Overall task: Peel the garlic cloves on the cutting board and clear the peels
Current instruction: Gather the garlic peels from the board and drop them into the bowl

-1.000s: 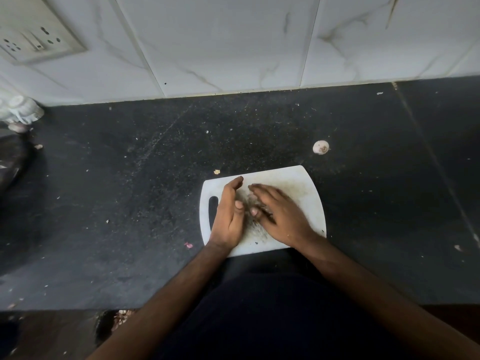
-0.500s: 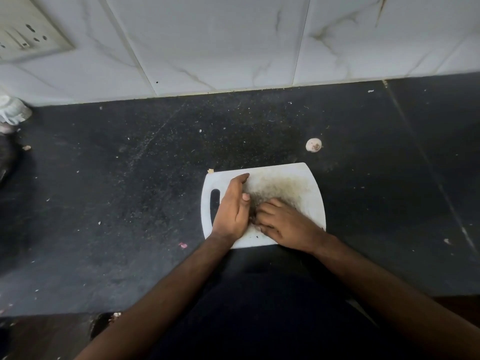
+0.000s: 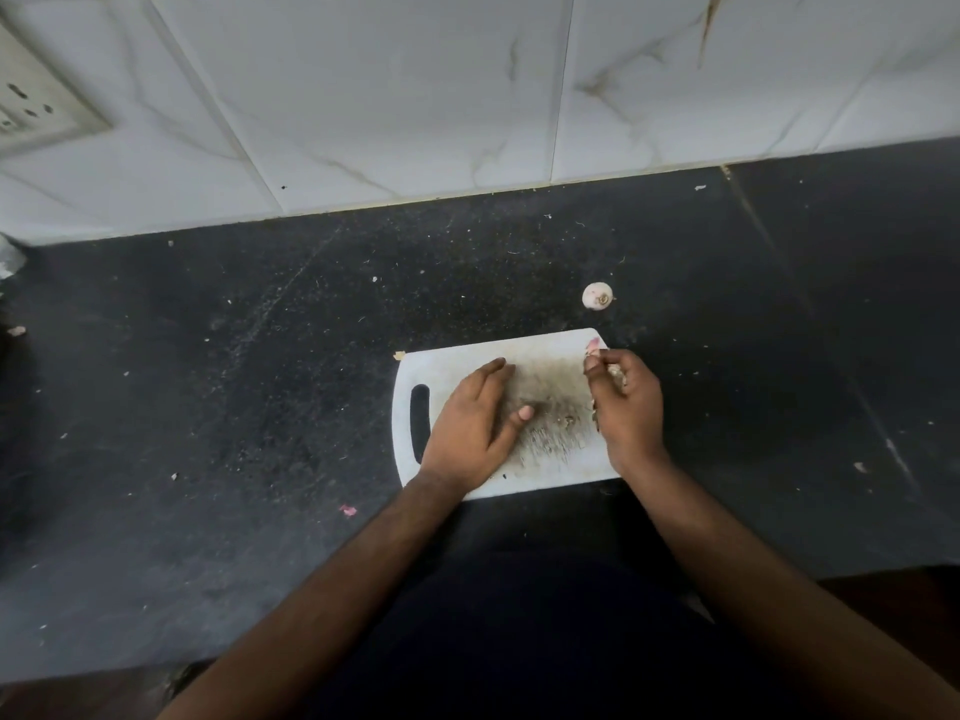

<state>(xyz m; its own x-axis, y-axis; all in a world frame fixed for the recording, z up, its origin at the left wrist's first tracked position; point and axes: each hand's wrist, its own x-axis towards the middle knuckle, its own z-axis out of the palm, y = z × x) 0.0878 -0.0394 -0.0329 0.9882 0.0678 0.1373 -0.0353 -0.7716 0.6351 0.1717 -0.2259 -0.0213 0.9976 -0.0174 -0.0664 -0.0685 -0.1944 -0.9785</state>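
Note:
A white cutting board (image 3: 550,350) with a dark slot handle lies on the black counter, its middle stained brown. My left hand (image 3: 475,423) rests flat on the board's left half, fingers together, holding nothing. My right hand (image 3: 626,402) is raised over the board's right edge, fingers curled around a bunch of papery garlic peels (image 3: 615,371); a pinkish peel (image 3: 592,346) sticks out at its fingertips. Small peel crumbs (image 3: 570,420) remain on the board. No whole clove shows on the board.
A round garlic piece (image 3: 597,295) lies on the counter beyond the board's far right corner. Peel scraps dot the counter, one pink bit (image 3: 348,510) near my left forearm. A tiled wall stands behind, with a switch plate (image 3: 36,111) at upper left.
My hands, close together at the board's middle, have parted. The right hand closed on the gathered peels and moved to the board's right edge; the left hand stayed on the board.

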